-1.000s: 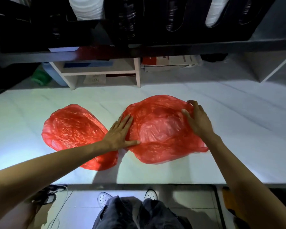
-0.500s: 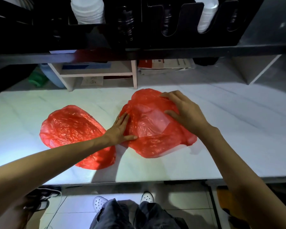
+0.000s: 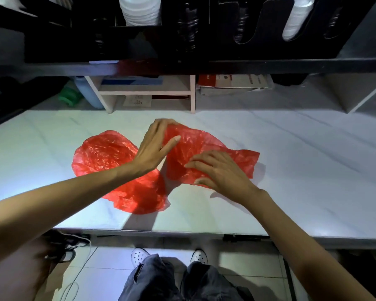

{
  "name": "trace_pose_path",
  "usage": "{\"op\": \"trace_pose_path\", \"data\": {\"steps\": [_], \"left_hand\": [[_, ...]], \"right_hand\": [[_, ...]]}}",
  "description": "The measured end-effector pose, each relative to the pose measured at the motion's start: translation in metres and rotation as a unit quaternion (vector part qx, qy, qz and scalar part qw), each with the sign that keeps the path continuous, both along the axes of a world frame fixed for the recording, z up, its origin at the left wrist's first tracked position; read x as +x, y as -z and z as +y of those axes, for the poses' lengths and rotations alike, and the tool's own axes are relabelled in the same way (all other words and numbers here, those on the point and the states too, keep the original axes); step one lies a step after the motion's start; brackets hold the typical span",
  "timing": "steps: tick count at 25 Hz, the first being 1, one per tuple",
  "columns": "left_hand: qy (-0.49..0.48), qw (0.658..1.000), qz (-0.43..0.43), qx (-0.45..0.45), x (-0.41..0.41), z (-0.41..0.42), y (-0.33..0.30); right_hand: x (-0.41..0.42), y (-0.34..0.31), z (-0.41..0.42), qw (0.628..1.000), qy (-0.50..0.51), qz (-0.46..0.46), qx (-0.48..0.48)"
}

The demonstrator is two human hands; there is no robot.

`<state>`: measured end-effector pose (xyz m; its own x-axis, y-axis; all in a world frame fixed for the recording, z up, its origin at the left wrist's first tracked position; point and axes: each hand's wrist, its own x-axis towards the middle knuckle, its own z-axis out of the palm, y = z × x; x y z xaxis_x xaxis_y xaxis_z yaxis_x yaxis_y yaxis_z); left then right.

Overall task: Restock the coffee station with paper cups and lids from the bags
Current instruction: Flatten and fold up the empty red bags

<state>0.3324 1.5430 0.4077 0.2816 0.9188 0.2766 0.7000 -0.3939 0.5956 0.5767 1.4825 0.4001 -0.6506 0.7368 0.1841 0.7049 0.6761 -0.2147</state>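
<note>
Although two red plastic bags lie on the pale surface (image 3: 291,153), both look flat and slack, which suggests that their cups and lids are already out. The left bag (image 3: 104,153) rests untouched toward the near edge, overlapping the right bag (image 3: 195,146) where the two meet. The left hand (image 3: 154,144) reaches across to the far corner of the right bag, its fingers (image 3: 161,124) curled over the film and the thumb pressed on top, so it appears to pinch the plastic there. The right hand (image 3: 217,170) lies on the near part of the same bag with fingers spread and nearly straight, pressing it flat rather than gripping. Above, the black dispenser rack (image 3: 204,44) holds a stack of white lids (image 3: 139,11) and a column of white cups (image 3: 295,18). My judgement is that restocking is largely done and what remains is folding or clearing the bags; whether anything is left inside them cannot be told.
</note>
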Motion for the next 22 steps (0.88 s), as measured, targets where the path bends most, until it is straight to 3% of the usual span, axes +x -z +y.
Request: {"op": "trace_pose_path", "data": {"steps": [2, 5, 8, 10, 12, 19, 22], "left_hand": [[0.073, 0.995, 0.067, 0.028, 0.014, 0.02, -0.007], [0.139, 0.97, 0.2, -0.021, 0.026, 0.033, 0.008], [0.148, 0.959, 0.243, -0.013, 0.017, 0.021, 0.032], [0.135, 0.963, 0.235, -0.008, 0.012, 0.009, 0.037], [0.112, 0.963, 0.245, -0.029, 0.007, -0.003, 0.041], [0.048, 0.934, 0.338, -0.106, -0.021, -0.011, 0.06], [0.033, 0.921, 0.367, -0.128, -0.032, -0.007, 0.07]], "right_hand": [[-0.007, 0.009, -0.008, 0.999, -0.006, 0.024, -0.037], [-0.013, 0.017, -0.014, 0.985, 0.015, 0.142, -0.102], [-0.015, 0.024, -0.02, 0.959, 0.146, 0.225, -0.094], [-0.017, 0.035, -0.019, 0.96, 0.227, 0.163, -0.031], [-0.02, 0.047, -0.014, 0.964, 0.247, 0.1, -0.012], [-0.038, 0.073, 0.014, 0.96, 0.241, 0.029, -0.143], [-0.047, 0.083, 0.025, 0.963, 0.227, -0.007, -0.142]]}}
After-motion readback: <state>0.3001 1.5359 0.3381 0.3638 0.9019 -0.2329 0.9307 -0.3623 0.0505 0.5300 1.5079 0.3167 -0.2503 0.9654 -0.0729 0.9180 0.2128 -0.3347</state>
